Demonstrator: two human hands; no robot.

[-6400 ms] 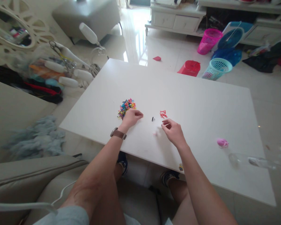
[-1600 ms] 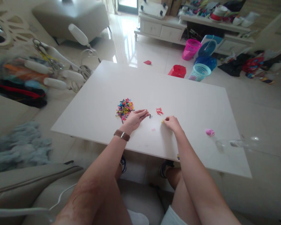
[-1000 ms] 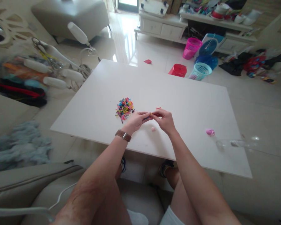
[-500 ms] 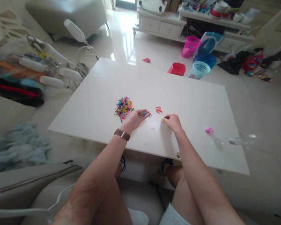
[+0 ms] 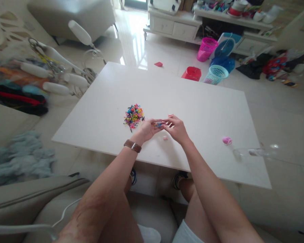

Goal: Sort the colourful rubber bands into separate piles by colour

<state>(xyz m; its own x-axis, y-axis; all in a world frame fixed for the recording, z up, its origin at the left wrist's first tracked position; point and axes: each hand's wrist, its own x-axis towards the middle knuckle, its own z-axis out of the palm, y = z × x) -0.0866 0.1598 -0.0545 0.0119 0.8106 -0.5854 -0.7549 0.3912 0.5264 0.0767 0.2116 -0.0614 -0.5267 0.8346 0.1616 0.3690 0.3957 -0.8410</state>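
A heap of small coloured elastic bands (image 5: 133, 115) lies on the white table (image 5: 205, 111). My left hand (image 5: 147, 128), with a brown watch on the wrist, rests palm up just right of the heap with a few small bands cupped in it. My right hand (image 5: 176, 127) meets the left fingertips, thumb and fingers pinched on a small blue band (image 5: 159, 125). A single pale pink band (image 5: 164, 137) lies below the two hands. The red bands behind my right hand are almost hidden.
A pink clump (image 5: 227, 140) and a clear plastic bottle (image 5: 255, 152) lie at the table's right. On the floor beyond stand a red bin (image 5: 192, 73), a teal basket (image 5: 216, 74) and a pink basket (image 5: 206, 49). Clutter and a white rack (image 5: 66, 72) sit at left.
My right hand has moved left from the table surface by the small yellow piece to my left palm and pinches a band there. The left hand has barely moved.
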